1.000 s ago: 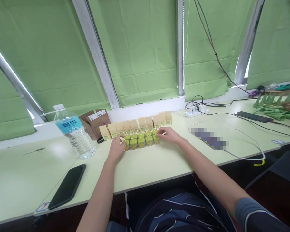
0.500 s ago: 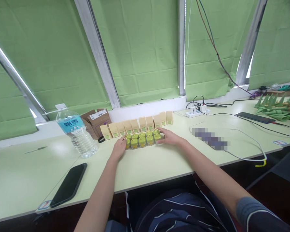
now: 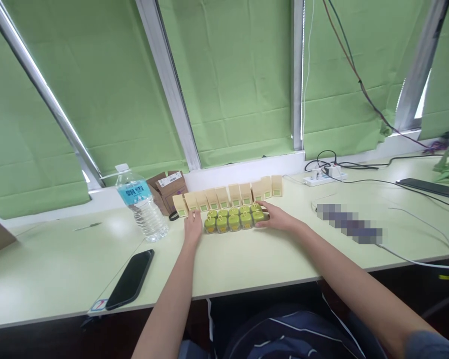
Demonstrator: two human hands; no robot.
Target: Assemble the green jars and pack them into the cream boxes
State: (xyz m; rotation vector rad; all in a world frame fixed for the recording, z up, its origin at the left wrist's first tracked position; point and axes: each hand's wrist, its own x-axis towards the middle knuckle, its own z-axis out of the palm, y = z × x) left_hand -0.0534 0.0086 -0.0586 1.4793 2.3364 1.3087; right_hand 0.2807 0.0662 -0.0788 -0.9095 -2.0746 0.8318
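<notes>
Several small green jars (image 3: pixel 234 220) with yellow lids stand packed in two rows on the pale green table (image 3: pixel 247 254). Behind them runs a row of several small beige cartons (image 3: pixel 228 195) with green labels. My left hand (image 3: pixel 193 227) lies at the left end of the jar cluster, fingers extended and pressed against it. My right hand (image 3: pixel 277 217) rests at the right end, fingers stretched against the outer jars. Neither hand lifts anything.
A water bottle (image 3: pixel 142 203) stands left of the jars, brown boxes (image 3: pixel 168 187) behind it. A black phone (image 3: pixel 130 279) lies near the front edge. A power strip (image 3: pixel 324 176), cables, another dark phone (image 3: pixel 432 188) and a pen (image 3: pixel 88 227) sit on the table.
The camera has swung left and up. My hands have flattened against the two ends of the jar cluster, which now sits tighter and straighter.
</notes>
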